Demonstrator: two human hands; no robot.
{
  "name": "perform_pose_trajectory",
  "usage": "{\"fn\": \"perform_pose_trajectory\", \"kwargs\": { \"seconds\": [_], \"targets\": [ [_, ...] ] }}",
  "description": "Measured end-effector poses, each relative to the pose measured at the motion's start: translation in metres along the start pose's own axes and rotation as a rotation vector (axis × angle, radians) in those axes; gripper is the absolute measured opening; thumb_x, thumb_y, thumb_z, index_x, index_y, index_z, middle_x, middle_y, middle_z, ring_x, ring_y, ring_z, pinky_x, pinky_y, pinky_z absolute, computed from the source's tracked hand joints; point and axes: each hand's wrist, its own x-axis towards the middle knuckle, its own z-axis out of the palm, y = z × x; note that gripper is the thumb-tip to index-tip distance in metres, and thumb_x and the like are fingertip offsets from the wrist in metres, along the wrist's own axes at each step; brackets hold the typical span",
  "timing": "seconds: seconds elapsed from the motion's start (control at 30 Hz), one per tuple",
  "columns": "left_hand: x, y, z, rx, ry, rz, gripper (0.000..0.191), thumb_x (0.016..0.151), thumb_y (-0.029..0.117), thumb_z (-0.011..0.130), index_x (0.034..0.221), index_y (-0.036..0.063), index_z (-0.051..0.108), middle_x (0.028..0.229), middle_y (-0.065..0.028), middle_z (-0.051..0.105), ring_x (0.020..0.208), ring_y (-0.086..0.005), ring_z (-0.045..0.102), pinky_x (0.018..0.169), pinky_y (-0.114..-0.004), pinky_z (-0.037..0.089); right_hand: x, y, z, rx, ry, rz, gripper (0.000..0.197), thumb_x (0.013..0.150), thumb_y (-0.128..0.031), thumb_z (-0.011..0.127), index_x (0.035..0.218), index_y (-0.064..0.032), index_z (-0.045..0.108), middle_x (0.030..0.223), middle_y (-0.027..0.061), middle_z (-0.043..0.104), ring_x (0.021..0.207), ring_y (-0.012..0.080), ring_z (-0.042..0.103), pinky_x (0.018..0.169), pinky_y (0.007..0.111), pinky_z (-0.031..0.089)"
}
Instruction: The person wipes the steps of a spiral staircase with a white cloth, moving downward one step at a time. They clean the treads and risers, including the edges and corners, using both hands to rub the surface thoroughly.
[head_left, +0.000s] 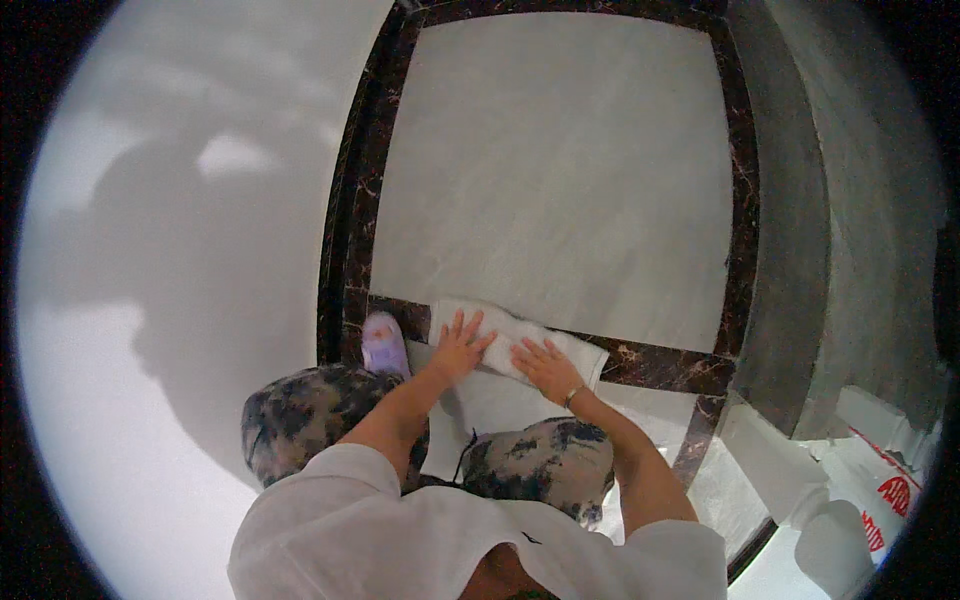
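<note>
A white cloth (502, 337), folded and slightly skewed, lies on the floor across a dark brown marble border strip (660, 365). My left hand (459, 351) presses flat on the cloth's left part with its fingers spread. Flat on its right part rests my right hand (547, 367), fingers apart, a bracelet (574, 395) around the wrist. Neither hand grips the cloth. Beyond it spreads a large pale floor tile (555, 180) framed by the dark marble.
A white wall (187, 300) with a shadow on it rises at the left. My foot in a lilac slipper (384, 349) stands left of the cloth. Grey panelling (787, 225) runs along the right. At the lower right are white moulding (780, 465) and a white bag with red writing (885, 487).
</note>
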Motion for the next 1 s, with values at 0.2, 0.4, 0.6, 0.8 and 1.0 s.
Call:
{"fn": "perform_pose_trajectory", "kwargs": {
  "seconds": [0.2,0.4,0.6,0.8,1.0],
  "targets": [
    [0.014,0.039,0.02,-0.243,0.133,-0.262,0.058,0.088,0.027,0.06,0.143,0.0337,0.041,0.159,-0.0094,0.013,0.143,-0.0472,0.01,0.104,-0.074,0.018,-0.017,0.028,0.012,0.316,0.117,0.053,0.045,0.085,-0.008,0.059,0.13,-0.0104,0.054,0.148,0.007,0.04,0.139,0.0256,0.034,0.116,0.045,0.026],
    [0.091,-0.041,-0.035,-0.153,0.339,0.111,0.056,0.087,0.031,0.056,0.142,0.0335,0.043,0.158,-0.0058,0.02,0.145,-0.0422,0.013,0.109,-0.072,0.008,0.025,0.085,-0.056,0.143,0.176,0.053,0.039,0.081,-0.013,0.067,0.119,-0.0095,0.059,0.136,0.0098,0.051,0.127,0.0296,0.046,0.109,0.049,0.036],
    [0.194,-0.14,-0.081,0.028,0.36,0.14,0.056,0.092,0.039,0.05,0.146,0.0402,0.035,0.16,0.0011,0.017,0.147,-0.0337,0.011,0.111,-0.069,0.011,0.135,0.104,-0.072,-0.238,0.264,0.553,0.047,0.083,-0.017,0.063,0.129,-0.0221,0.056,0.141,0.0078,0.046,0.129,0.0318,0.042,0.108,0.051,0.034],
    [0.231,-0.259,-0.101,0.021,0.267,-0.04,0.052,0.097,0.053,0.037,0.148,0.0457,0.027,0.161,0.0071,0.013,0.148,-0.0296,0.008,0.112,-0.066,0.011,0.272,0.081,-0.091,-0.091,0.044,0.694,0.062,0.09,-0.035,0.061,0.146,-0.0276,0.038,0.158,0.0107,0.022,0.143,0.0358,0.023,0.112,0.056,0.025],
    [0.192,-0.336,-0.089,-0.033,0.37,-0.138,0.054,0.098,0.049,0.042,0.149,0.0391,0.029,0.161,0.0053,0.013,0.147,-0.0313,0.012,0.111,-0.067,0.015,0.351,0.068,-0.089,-0.073,-0.042,0.604,0.069,0.09,-0.055,0.054,0.15,-0.0292,0.031,0.161,0.006,0.013,0.148,0.031,0.009,0.115,0.057,0.015]
  ]
}}
